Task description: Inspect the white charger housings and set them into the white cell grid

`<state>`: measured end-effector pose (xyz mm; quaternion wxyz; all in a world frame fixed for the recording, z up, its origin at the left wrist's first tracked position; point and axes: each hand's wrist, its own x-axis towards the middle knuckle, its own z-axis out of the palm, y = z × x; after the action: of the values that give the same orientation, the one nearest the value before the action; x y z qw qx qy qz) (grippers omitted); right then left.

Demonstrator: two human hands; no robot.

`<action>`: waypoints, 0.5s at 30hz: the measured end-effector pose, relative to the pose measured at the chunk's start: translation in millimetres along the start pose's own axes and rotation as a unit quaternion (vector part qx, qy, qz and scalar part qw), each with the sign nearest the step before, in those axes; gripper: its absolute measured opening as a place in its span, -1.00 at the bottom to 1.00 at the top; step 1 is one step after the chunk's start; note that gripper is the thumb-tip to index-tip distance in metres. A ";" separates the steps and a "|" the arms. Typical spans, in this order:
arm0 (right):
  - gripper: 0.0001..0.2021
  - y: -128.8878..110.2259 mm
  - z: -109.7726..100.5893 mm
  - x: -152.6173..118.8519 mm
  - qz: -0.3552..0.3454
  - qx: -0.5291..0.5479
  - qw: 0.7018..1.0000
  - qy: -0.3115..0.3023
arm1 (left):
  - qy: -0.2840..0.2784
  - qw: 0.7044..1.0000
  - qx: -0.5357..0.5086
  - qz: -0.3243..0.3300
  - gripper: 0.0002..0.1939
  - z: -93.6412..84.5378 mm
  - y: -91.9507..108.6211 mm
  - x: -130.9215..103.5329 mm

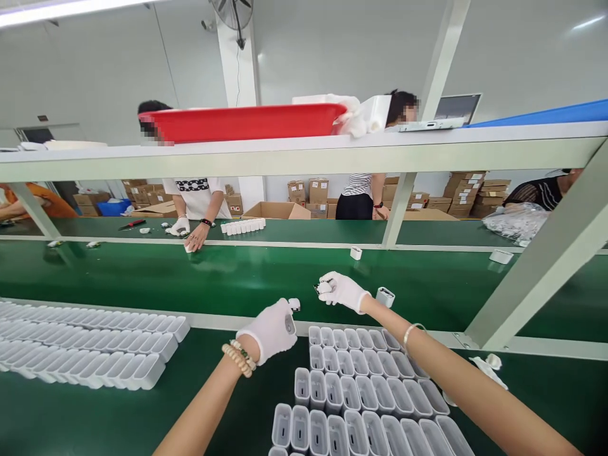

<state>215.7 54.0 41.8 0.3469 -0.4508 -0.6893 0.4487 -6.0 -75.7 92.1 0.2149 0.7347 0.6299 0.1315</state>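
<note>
My left hand [272, 329], in a white glove, is closed around a white housing [289, 324] near the front edge of the green belt. Just beyond its fingers is a small white part [294, 304]; whether the hand touches it is unclear. Further right, over the belt, my right hand [342, 291], also gloved, pinches a small white and dark part [323, 288] at its fingertips. A white housing [385, 296] stands on the belt beside my right wrist. Below both hands are rows of open white housings [351, 394] on the near table.
More white housings [80, 345] fill the left of the near table. A slanted post [532, 253] rises at right, under a shelf [304, 155] holding a red tray [247, 123]. Across the belt [228, 266], a person's hands [197, 237] handle small parts.
</note>
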 end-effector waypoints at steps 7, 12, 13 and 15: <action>-0.43 -52.1 -4.3 -95.8 -0.095 0.167 0.981 -0.013 | 0.102 0.985 -0.069 0.123 -0.56 -25.5 28.5 -32.9; -0.47 -82.2 8.5 -145.6 -0.063 0.245 0.967 -0.030 | 0.125 0.977 -0.023 0.171 -0.48 -17.5 42.1 -54.0; -0.48 -86.4 10.4 -151.0 -0.050 0.244 0.968 -0.030 | 0.128 0.977 -0.017 0.173 -0.53 -16.6 44.6 -57.0; -0.48 -92.7 12.1 -158.4 -0.036 0.229 0.972 -0.038 | 0.125 0.976 -0.014 0.180 -0.61 -16.3 49.1 -61.4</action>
<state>232.1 -115.1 112.2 0.4304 -0.3168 -0.5969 0.5984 18.5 -139.2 134.7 0.1181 0.8104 0.5076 0.2676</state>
